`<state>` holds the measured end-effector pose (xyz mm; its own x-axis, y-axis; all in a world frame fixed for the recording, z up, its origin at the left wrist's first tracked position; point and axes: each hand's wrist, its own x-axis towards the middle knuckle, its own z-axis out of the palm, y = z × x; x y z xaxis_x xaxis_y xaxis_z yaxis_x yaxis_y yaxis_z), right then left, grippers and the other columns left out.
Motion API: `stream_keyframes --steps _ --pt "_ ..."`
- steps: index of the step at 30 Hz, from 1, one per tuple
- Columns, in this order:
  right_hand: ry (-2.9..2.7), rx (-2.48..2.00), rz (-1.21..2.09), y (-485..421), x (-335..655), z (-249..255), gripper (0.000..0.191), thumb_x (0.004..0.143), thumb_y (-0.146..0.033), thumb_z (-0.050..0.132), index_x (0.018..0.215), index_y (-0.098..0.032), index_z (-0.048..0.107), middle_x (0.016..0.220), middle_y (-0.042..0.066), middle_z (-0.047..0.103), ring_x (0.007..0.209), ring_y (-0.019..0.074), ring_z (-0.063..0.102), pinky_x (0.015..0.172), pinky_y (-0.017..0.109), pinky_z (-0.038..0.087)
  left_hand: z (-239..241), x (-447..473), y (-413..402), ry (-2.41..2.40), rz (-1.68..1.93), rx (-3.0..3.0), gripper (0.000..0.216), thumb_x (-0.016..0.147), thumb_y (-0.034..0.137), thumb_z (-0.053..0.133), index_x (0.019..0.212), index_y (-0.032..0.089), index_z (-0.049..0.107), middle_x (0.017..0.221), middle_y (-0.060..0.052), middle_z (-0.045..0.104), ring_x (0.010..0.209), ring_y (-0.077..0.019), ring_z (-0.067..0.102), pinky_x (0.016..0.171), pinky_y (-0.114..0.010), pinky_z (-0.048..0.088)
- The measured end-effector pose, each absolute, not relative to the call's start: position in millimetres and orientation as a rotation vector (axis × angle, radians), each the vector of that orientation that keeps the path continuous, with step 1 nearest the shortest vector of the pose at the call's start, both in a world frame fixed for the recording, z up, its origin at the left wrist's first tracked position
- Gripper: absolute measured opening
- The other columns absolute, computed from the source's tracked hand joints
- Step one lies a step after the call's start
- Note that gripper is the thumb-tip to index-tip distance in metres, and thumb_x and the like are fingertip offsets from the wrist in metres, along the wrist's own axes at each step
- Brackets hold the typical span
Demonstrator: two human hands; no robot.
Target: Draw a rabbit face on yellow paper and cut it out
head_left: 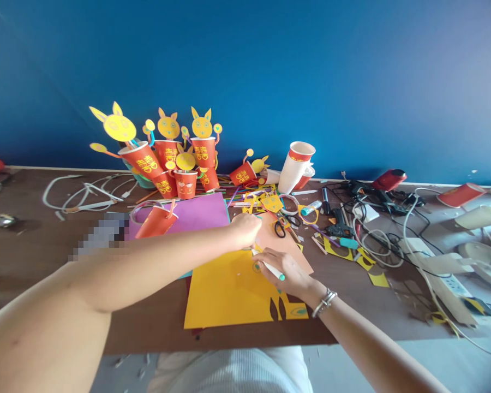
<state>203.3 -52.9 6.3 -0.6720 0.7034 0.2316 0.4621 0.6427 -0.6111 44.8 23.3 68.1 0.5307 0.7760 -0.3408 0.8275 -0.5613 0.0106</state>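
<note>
My right hand (pixel 284 267) is closed round a white marker (pixel 273 271) with a green end, slanted over a yellow paper sheet (pixel 225 295). Under its fingers, near the sheet's upper edge, a small circle (pixel 256 267) is drawn in green. My left hand (pixel 245 231) is curled closed just beyond that edge, over a peach sheet (pixel 270 234). A bit of teal shows at its fingers, and what they hold is hidden. Dark leaf-shaped cut-outs and a green-drawn leaf shape (pixel 298 311) mark the yellow sheet's lower right corner.
Red cups with yellow paper animal heads (pixel 202 126) stand against the blue wall. Scissors (pixel 280 226), pens and yellow scraps lie right of centre. Farther right are glue guns (pixel 339 224), tangled cables and a power strip (pixel 442 278). A purple sheet (pixel 204 210) lies left.
</note>
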Motion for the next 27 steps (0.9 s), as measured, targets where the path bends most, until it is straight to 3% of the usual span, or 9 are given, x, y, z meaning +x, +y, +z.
stream_keyframes --steps 5,11,21,27 --pt "-2.350 -0.905 0.781 -49.8 205.1 1.7 0.025 0.092 -0.021 0.042 0.110 -0.019 0.059 0.089 0.006 0.062 0.076 0.0143 0.061 0.071 0.026 0.048 64.9 44.6 24.6 1.372 -0.444 2.600 0.031 0.065 0.029 0.076 0.086 0.009 0.068 0.079 -0.014 0.071 0.085 -0.0271 0.068 0.075 -0.030 0.052" --pt "-2.239 -0.946 0.867 -49.2 207.1 -6.4 0.022 0.092 -0.021 0.044 0.107 -0.019 0.060 0.093 0.006 0.063 0.078 0.0144 0.061 0.074 0.027 0.049 63.1 44.3 25.7 1.366 -0.429 2.617 0.044 0.064 0.037 0.077 0.092 0.005 0.067 0.086 -0.019 0.071 0.087 -0.0300 0.068 0.075 -0.033 0.052" --pt "-2.083 -1.035 0.959 -46.7 206.0 -8.6 0.025 0.091 -0.030 0.044 0.104 -0.019 0.064 0.091 0.007 0.066 0.078 0.0163 0.062 0.073 0.029 0.049 65.5 43.3 24.5 1.407 -0.404 2.558 0.034 0.066 0.035 0.072 0.087 0.009 0.068 0.080 -0.015 0.070 0.085 -0.0295 0.068 0.076 -0.032 0.051" --pt "-1.630 -1.241 1.115 -47.7 207.9 -4.1 0.032 0.089 -0.041 0.046 0.098 -0.017 0.065 0.062 0.000 0.055 0.054 0.0120 0.051 0.049 0.023 0.040 65.5 37.8 15.7 1.504 -0.349 2.492 0.033 0.070 0.030 0.065 0.098 0.012 0.063 0.089 -0.014 0.069 0.090 -0.0274 0.067 0.075 -0.030 0.050"
